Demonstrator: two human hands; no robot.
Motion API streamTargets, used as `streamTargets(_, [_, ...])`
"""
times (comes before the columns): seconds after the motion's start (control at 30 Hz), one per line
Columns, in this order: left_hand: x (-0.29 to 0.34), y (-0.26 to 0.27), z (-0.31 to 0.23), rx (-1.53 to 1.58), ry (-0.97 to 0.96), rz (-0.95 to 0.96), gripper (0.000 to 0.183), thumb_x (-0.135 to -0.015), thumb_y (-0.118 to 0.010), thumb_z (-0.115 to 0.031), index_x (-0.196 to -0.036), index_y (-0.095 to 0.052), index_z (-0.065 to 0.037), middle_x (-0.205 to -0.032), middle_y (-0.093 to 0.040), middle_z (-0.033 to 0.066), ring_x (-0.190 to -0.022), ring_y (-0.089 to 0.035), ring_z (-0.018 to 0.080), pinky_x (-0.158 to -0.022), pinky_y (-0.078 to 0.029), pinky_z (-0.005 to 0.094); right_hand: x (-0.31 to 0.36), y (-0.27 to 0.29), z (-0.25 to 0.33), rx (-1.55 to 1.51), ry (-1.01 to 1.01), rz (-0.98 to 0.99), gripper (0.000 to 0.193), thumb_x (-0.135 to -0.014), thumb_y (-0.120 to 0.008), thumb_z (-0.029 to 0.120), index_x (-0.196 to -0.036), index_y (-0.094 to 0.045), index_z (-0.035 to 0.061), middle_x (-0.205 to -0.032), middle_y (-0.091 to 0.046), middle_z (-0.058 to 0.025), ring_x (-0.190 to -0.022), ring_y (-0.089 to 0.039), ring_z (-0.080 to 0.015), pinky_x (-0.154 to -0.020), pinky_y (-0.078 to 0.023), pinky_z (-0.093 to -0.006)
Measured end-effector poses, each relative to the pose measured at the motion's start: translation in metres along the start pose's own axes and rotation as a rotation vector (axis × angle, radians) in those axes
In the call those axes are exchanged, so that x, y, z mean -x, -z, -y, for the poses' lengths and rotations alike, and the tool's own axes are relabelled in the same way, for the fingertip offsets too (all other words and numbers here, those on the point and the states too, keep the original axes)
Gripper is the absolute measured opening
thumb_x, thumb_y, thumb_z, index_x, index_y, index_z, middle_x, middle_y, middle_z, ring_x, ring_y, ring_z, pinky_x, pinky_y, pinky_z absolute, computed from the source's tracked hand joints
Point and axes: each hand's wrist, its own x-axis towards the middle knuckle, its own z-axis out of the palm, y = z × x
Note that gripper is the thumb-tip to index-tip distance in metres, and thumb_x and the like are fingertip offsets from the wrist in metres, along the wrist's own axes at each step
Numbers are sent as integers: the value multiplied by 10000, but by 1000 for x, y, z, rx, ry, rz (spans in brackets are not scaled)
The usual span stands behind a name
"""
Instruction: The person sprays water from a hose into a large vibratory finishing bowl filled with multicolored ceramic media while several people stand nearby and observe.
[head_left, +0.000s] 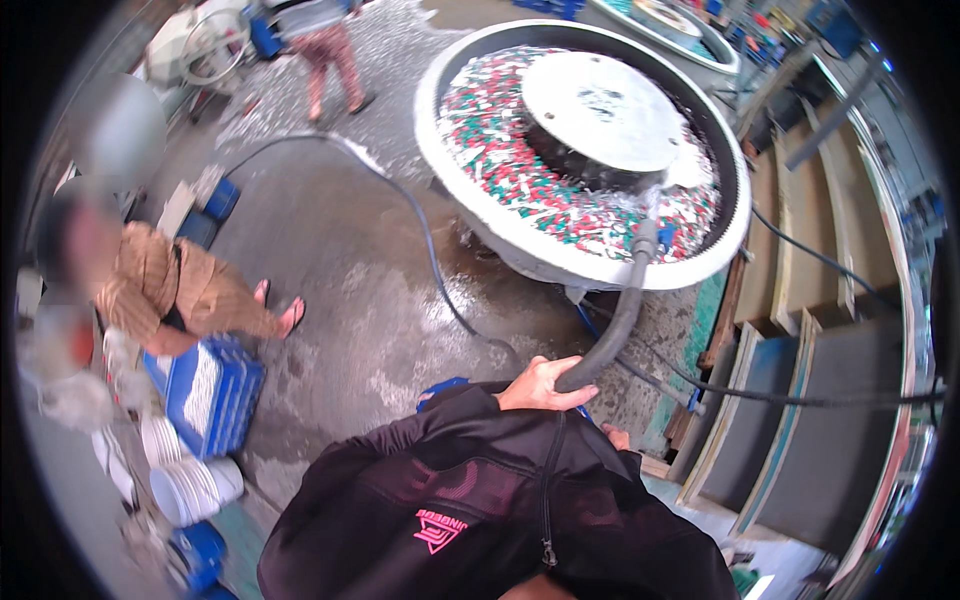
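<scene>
My left hand [540, 386] is closed round a thick dark hose [620, 325] in front of my chest. The hose's grey end [646, 238] reaches over the near rim of a big round white tub [470, 215], and water sprays from it. Small red, green and white pieces [520, 185] fill the tub's ring-shaped trough. At its centre stands a white round cover [600, 105], which the water hits near its edge. My right hand [617, 437] shows only in part beside my dark jacket; its fingers are mostly hidden.
Wooden-edged troughs [770, 400] line the right side, with a black cable [800, 398] across them. A blue hose [425, 225] crosses the wet floor. At left a person [190, 280] sits by blue crates [225, 400] and white buckets [195, 490]. Another person [325, 55] stands far back.
</scene>
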Motion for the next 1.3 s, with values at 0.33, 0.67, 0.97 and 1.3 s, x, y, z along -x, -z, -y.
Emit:
streamTargets(0.33, [4, 3, 15, -56, -48, -14, 223, -730, -628, -195, -853, -561, -21, -522, -509, 84, -438, -491, 121, -456, -380, 257, -7, -12, 83, -102, 56, 95, 329, -799, -420, 137, -1119, -447, 68, -787, -584, -68, -616, -577, -189, -496, -452, -328])
streamTargets(0.67, [13, 11, 3, 11, -21, 12, 244, -721, -640, -186, -880, -576, -13, -517, -536, 33, -457, -517, 66, -445, -390, 219, -9, -28, 34, -69, -21, 53, 247, -808, -450, 214, -1027, -544, 155, -748, -589, -11, -561, -522, -135, -474, -412, -303])
streamTargets(0.97, [10, 3, 15, -11, -24, 80, 409, -713, -642, -246, -953, -530, 66, -583, -553, 144, -503, -565, 167, -490, -422, 263, -24, -25, -76, -354, 0, 44, 167, -777, -512, 198, -884, -615, 120, -632, -526, -29, -477, -499, -152, -393, -398, -297])
streamTargets(1.3, [6, 11, 7, 22, -79, 35, 311, -740, -635, -203, -969, -554, -10, -542, -545, 45, -462, -507, 75, -462, -401, 227, 19, -25, -23, -236, 48, 6, 213, -777, -465, 143, -927, -602, 79, -649, -557, -59, -501, -533, -155, -405, -411, -297])
